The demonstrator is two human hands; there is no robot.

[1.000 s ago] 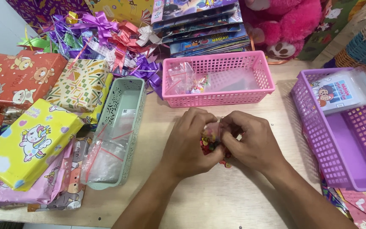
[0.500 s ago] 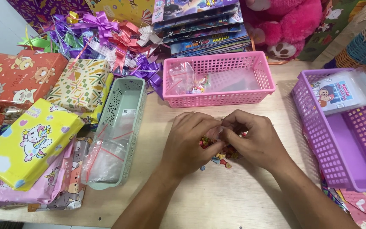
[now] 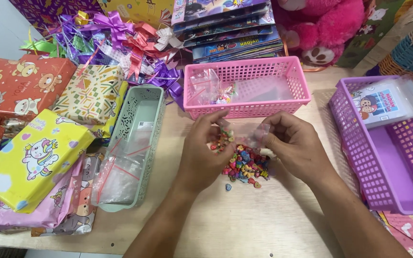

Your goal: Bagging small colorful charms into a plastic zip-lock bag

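A heap of small colourful beads [image 3: 244,165] lies on the wooden table [image 3: 244,224] between my hands. My left hand [image 3: 205,153] hovers over the heap's left side, its fingertips pinched on a few beads. My right hand [image 3: 295,145] pinches a small clear plastic bag [image 3: 259,136] by its edge, just above the heap. One loose bead [image 3: 228,187] sits apart toward me.
A pink basket [image 3: 247,88] holding clear bags stands behind the beads. A green tray [image 3: 137,143] with zip bags lies at left, beside wrapped gift boxes [image 3: 32,157] and ribbon bows [image 3: 120,38]. A purple basket [image 3: 383,143] stands at right. Books and a pink plush toy sit at the back.
My hands were clasped together around the bag of beads; they have since moved apart, and the beads have spilled out onto the table.
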